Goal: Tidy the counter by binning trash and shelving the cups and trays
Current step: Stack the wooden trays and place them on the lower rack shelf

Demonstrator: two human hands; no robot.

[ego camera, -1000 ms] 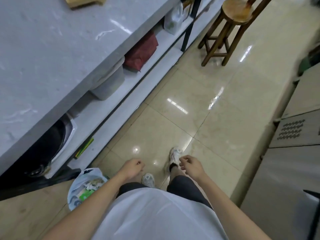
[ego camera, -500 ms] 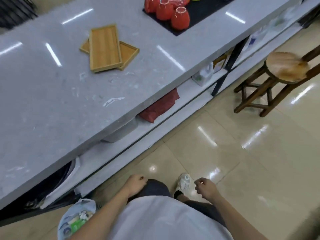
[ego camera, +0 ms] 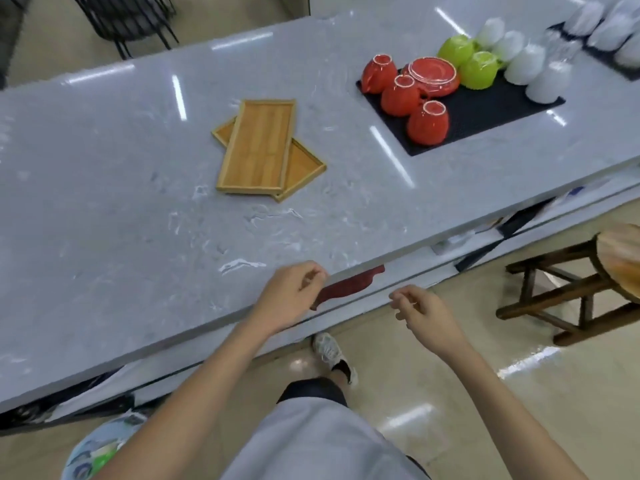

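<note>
Two wooden trays [ego camera: 258, 147] lie stacked crosswise on the grey marble counter [ego camera: 114, 216]. To their right a black mat [ego camera: 485, 116] carries upturned red cups [ego camera: 427, 123], red saucers [ego camera: 433, 76], green cups [ego camera: 479, 69] and white cups [ego camera: 526, 62]. My left hand [ego camera: 289, 296] hovers at the counter's front edge, fingers loosely curled, holding nothing. My right hand [ego camera: 420, 311] hangs over the floor beside it, fingers loosely apart and empty. A bin lined with a bag of trash [ego camera: 95, 455] stands on the floor at lower left.
A wooden stool [ego camera: 595, 278] stands on the tiled floor at the right. Shelves under the counter hold a red item [ego camera: 349, 284] and other things. A dark wire chair [ego camera: 128, 19] stands beyond the counter. More white cups [ego camera: 609, 26] sit at the far right.
My view has lifted from the floor and shelves to the countertop. Both hands rose from hip height to the counter's front edge, still empty.
</note>
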